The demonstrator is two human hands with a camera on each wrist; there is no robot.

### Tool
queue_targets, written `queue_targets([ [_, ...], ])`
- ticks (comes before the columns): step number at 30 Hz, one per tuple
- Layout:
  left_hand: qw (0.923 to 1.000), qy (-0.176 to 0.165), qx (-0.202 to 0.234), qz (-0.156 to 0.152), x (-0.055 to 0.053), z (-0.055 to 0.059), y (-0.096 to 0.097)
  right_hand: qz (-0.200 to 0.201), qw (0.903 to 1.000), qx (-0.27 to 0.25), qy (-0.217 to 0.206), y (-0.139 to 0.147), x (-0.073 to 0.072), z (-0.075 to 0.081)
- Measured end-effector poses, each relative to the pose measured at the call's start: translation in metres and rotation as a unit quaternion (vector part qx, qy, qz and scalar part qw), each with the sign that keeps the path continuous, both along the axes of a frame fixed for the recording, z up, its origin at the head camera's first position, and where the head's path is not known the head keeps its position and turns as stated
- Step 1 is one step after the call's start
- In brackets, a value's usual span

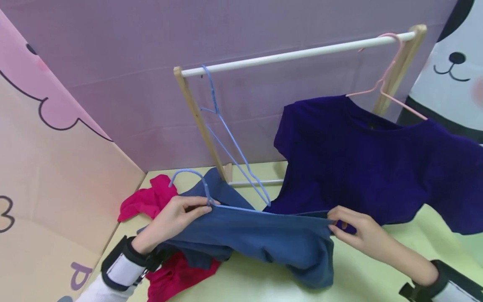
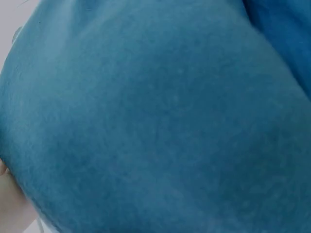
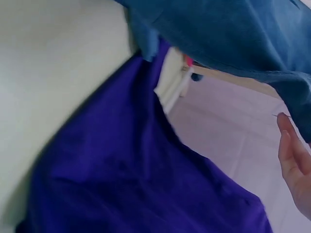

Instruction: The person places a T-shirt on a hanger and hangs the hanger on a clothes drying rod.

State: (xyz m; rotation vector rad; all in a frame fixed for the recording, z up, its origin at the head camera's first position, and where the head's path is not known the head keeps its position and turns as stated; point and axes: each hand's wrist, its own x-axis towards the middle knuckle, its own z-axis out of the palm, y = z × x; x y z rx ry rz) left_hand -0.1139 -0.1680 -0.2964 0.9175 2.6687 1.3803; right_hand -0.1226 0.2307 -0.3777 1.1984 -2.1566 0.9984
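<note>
Head view shows me left hand (image 1: 180, 216) pinching the lower light-blue hanger (image 1: 205, 183), right hand (image 1: 356, 228) pinching the blue garment (image 1: 264, 235), seemingly for tautness

At six o'clock, a garment (image 1: 264, 239) is showing slate blue, perhaps plain throughout, though folds are hiding parts; its hanger (image 1: 206, 189) is showing paler blue. Toward three, a shirt (image 1: 362, 167) is showing deep indigo. At seven, cloth (image 1: 177, 279) is glowing crimson. At two, a panda print (image 1: 449, 94) is pairing white with black.
</note>
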Motion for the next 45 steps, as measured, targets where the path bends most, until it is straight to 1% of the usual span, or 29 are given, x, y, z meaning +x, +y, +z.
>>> queue_targets([
  [2,0.9999,0.003,-0.003,-0.010,0.000,-0.003,0.004,0.010,0.9997,-0.018,0.013,-0.001,-0.002,0.005],
  [4,0.9998,0.011,-0.003,-0.019,0.000,-0.006,0.009,0.009,0.9996,-0.026,0.009,-0.002,-0.003,0.010],
  [6,0.9994,0.019,0.001,-0.030,0.001,-0.010,0.015,0.005,0.9995,-0.027,-0.013,-0.005,-0.002,0.016],
  [10,0.9980,0.031,0.024,-0.050,0.000,-0.014,0.028,-0.013,0.9963,-0.007,-0.085,-0.010,0.001,0.027],
  [13,0.9973,0.034,0.036,-0.054,0.000,-0.016,0.037,-0.013,0.9908,-0.004,-0.135,-0.016,0.002,0.032],
  [16,0.9971,0.037,0.041,-0.052,0.001,-0.017,0.044,-0.001,0.9878,-0.013,-0.155,-0.022,0.003,0.035],
  [21,0.9962,0.044,0.049,-0.057,0.000,-0.021,0.052,0.010,0.9891,-0.021,-0.145,-0.031,0.004,0.037],
  [25,0.9957,0.056,0.044,-0.060,-0.001,-0.026,0.057,0.017,0.9894,-0.022,-0.142,-0.040,0.004,0.037],
  [28,0.9957,0.067,0.041,-0.049,-0.001,-0.028,0.060,0.034,0.9900,-0.019,-0.136,-0.046,0.003,0.033],
  [31,0.9959,0.069,0.038,-0.044,-0.001,-0.028,0.063,0.050,0.9895,-0.025,-0.134,-0.051,0.002,0.025],
  [33,0.9959,0.067,0.036,-0.048,-0.001,-0.029,0.064,0.040,0.9894,-0.028,-0.137,-0.053,0.002,0.020],
  [35,0.9959,0.068,0.036,-0.048,-0.001,-0.029,0.064,0.016,0.9867,-0.023,-0.160,-0.054,0.003,0.017],
  [38,0.9958,0.073,0.041,-0.039,-0.001,-0.030,0.065,-0.015,0.9792,0.004,-0.203,-0.051,0.006,0.017],
  [40,0.9956,0.077,0.043,-0.028,0.000,-0.031,0.064,-0.020,0.9750,0.026,-0.220,-0.048,0.007,0.018],
  [42,0.9955,0.081,0.046,-0.020,0.000,-0.031,0.064,-0.011,0.9755,0.048,-0.215,-0.043,0.007,0.018],
  [45,0.9954,0.082,0.048,-0.014,0.001,-0.032,0.062,0.008,0.9774,0.090,-0.191,-0.035,0.006,0.019],
])
